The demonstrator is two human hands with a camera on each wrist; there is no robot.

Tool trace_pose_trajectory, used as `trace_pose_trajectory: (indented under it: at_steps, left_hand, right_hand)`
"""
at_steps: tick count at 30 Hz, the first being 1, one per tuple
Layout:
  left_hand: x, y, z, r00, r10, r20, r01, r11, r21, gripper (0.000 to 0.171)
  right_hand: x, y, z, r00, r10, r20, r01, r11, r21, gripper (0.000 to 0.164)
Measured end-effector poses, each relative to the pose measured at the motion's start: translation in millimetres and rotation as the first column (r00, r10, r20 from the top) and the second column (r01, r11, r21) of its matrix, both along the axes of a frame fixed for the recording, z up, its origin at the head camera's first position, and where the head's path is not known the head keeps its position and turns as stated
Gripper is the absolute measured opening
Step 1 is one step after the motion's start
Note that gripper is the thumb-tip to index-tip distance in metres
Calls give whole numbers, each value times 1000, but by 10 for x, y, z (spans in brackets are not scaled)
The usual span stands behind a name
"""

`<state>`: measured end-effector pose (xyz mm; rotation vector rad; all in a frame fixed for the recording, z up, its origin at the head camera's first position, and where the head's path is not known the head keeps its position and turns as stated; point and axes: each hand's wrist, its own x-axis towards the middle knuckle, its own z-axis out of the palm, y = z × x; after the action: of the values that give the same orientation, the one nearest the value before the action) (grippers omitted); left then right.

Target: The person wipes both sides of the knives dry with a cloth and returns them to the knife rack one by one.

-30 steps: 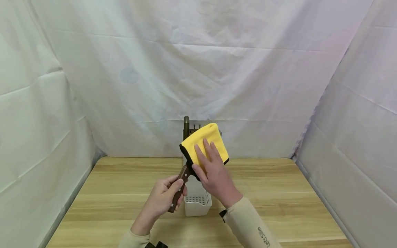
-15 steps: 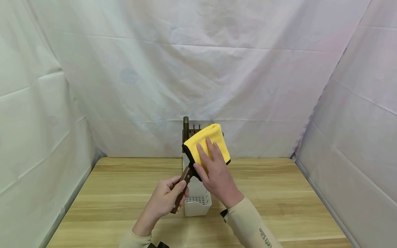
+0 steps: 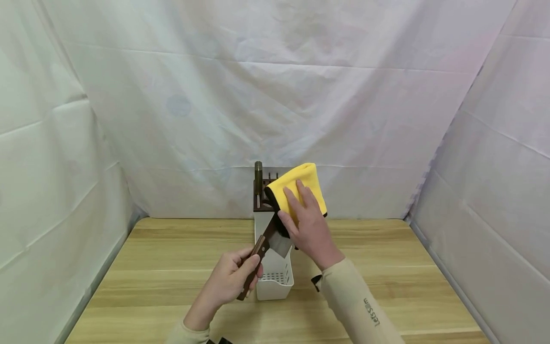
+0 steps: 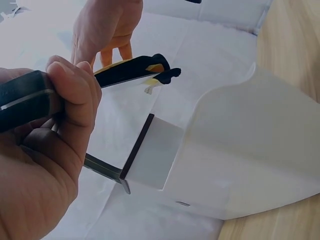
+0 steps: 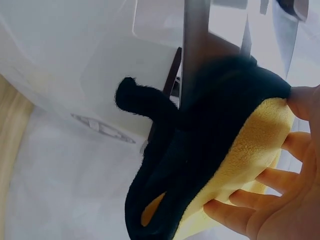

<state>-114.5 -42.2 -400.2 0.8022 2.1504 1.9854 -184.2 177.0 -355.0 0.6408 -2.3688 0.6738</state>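
Observation:
In the head view my left hand [image 3: 232, 277] grips the riveted brown handle [image 3: 253, 267] of a broad-bladed cleaver, the blade angled up and away to the right. A bare lower corner of the cleaver blade [image 3: 281, 244] shows; most of the rest lies behind a folded yellow cloth [image 3: 296, 191] with black edging. My right hand [image 3: 311, 231] rests on this cloth with spread, fairly straight fingers. The right wrist view has all its visible fingers [image 5: 230, 215] on the cloth's yellow side, and the black side [image 5: 215, 115] against the blade.
Directly behind the hands stands a white knife holder [image 3: 263, 222] with a dark slotted top [image 3: 263, 209]. A dark-handled tool [image 3: 258, 177] is upright in it. Its perforated front basket [image 3: 275, 289] sits on the wooden table [image 3: 180, 258]. White curtains [image 3: 275, 105] surround the table.
My right hand and the cloth have shifted up and to the right, uncovering part of the blade near the handle. My left hand has moved only slightly right and down with the cleaver.

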Motion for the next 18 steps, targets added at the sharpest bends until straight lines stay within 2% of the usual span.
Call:
trace_pose_trajectory:
  at_steps: [4, 10, 18]
  left_hand:
    - [7, 1, -2, 1000, -11, -6, 11, 1000, 2, 33]
    - [17, 6, -1, 1000, -11, 5, 10, 1000, 8, 33]
    - [-7, -21, 8, 1000, 8, -1, -8, 1000, -5, 33]
  right_hand:
    - [-53, 44, 30, 1000, -16, 24, 16, 1000, -4, 56]
    - [-31, 35, 14, 998, -18, 59, 19, 1000, -11, 55]
    - [103, -72, -64, 999, 35, -33, -35, 999, 21, 53]
